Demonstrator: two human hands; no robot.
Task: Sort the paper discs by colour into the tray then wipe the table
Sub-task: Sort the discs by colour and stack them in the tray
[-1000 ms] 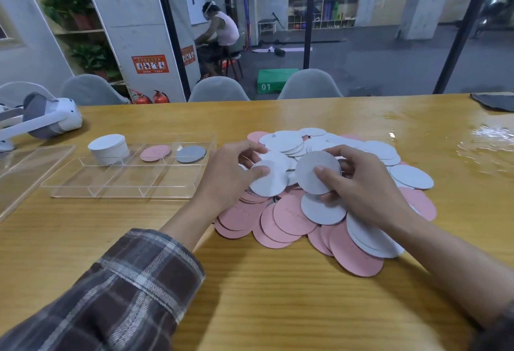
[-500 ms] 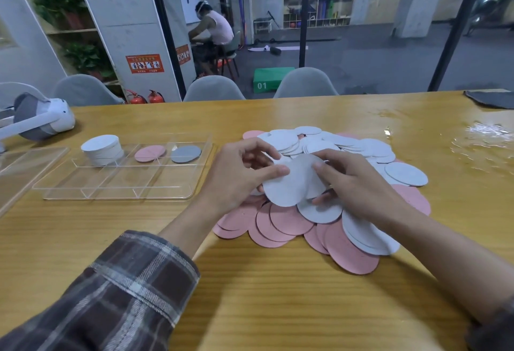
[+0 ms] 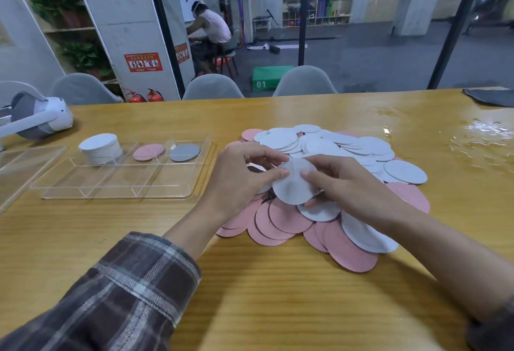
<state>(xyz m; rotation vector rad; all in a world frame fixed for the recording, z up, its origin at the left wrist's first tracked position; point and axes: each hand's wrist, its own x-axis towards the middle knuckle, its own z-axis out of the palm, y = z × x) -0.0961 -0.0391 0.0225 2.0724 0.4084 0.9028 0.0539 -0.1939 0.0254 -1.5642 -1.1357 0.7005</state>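
Pinching one white disc (image 3: 292,187) over the mixed pile (image 3: 281,222), left hand (image 3: 239,181) and right hand (image 3: 353,189) both grip its edge. Better release the right, then lay it flat on the white stack (image 3: 100,147) in the tray (image 3: 116,183), far left.

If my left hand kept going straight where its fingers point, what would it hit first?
Your left hand pinches the white disc; straight on, it would likely meet the fingertips of the right hand just beyond.
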